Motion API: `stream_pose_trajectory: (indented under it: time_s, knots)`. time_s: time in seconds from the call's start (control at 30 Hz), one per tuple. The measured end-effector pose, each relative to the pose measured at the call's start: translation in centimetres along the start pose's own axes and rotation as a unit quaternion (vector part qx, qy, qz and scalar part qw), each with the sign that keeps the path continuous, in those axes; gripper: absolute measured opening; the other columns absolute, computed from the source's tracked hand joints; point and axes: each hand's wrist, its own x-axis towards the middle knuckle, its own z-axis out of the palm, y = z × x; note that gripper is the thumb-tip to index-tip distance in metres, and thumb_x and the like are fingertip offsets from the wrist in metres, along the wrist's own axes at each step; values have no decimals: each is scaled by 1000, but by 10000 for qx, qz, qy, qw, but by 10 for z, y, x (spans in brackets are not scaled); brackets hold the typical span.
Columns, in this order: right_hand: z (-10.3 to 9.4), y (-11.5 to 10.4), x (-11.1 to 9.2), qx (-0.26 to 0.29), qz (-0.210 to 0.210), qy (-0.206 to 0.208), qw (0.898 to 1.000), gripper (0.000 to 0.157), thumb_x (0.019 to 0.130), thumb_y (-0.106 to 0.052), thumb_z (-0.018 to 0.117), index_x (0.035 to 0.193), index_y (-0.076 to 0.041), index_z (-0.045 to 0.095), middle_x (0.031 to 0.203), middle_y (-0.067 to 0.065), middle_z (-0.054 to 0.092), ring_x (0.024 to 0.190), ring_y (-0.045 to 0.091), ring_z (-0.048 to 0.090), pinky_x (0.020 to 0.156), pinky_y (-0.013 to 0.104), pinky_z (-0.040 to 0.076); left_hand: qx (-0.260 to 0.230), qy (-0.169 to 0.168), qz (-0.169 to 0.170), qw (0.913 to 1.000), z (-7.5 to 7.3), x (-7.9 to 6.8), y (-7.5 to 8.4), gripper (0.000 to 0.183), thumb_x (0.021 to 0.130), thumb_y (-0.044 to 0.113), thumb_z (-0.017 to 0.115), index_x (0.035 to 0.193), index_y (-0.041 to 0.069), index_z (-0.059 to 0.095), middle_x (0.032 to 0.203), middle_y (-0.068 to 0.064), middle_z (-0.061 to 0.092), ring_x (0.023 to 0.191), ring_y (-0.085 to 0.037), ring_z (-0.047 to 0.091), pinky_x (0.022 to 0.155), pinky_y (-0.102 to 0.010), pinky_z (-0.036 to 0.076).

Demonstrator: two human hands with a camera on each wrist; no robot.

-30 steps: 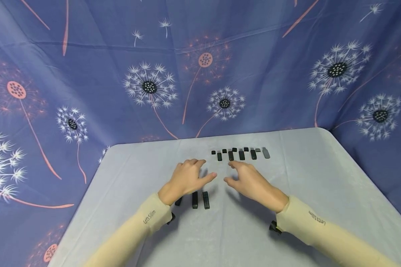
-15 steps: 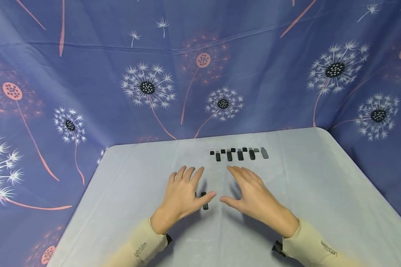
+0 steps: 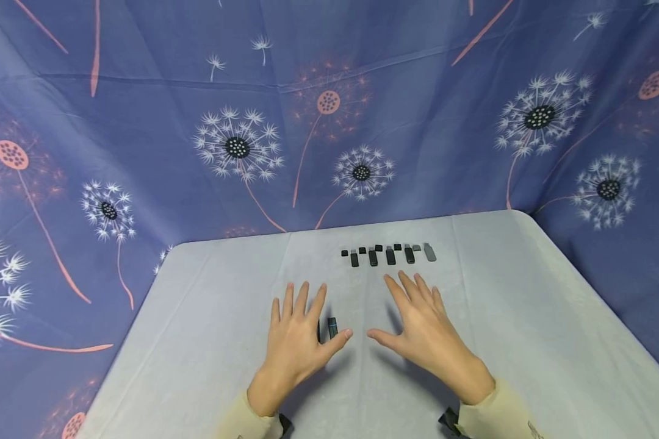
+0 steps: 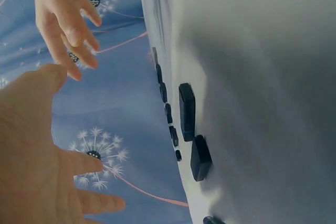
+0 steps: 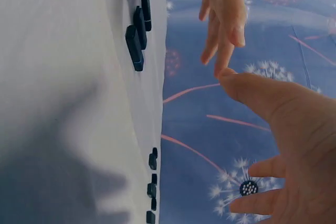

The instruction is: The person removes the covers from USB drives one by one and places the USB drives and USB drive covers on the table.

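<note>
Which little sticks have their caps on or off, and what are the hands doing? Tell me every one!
Three nearer black sticks: lying down, look capped
Four farther black sticks: uncapped
Grey stick: uncapped
Four black caps: off
Grey cap: off
Left hand: fingers spread, holding nothing
Right hand: fingers spread, holding nothing

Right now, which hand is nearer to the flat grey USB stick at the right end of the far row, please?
Right. The right hand is on the near side of the flat grey USB stick; the left hand is farther away, well to its left.
</note>
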Motion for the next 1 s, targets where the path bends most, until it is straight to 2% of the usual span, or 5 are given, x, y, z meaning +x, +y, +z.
stream_pose_trajectory:
  time_s: [0.27,0.5,0.77,1.0]
  knots:
    - [5,-6,-15,97,265,-18,9996,105,76,-68,81,157,-12,43,158,26,42,149,59,26,106,86,19,131,-301,-430,9985,-6,-13,-4,97,85,90,42,160,28,40,159,-15,45,152,-49,29,115,-75,26]
    - [6,-9,-23,467,531,-121,9974,105,77,-70,78,157,-11,44,158,26,42,147,60,29,107,81,30,25,-540,-842,9950,-7,-22,-19,99,84,90,46,159,26,42,159,-18,45,152,-51,28,113,-77,25]
    - [14,-19,-17,1201,774,-656,9876,100,77,-60,84,155,-10,46,158,28,41,148,58,27,109,78,31,56,-661,-949,9933,-13,-28,-29,100,83,92,44,159,26,42,160,-18,43,152,-51,26,113,-77,25]
    - [22,-29,-6,1530,871,-955,9797,96,79,-56,84,154,-9,47,158,24,44,149,55,29,111,71,36,44,-780,-1018,9917,-15,-31,-33,102,82,93,44,157,25,45,160,-18,43,152,-51,27,113,-77,26]
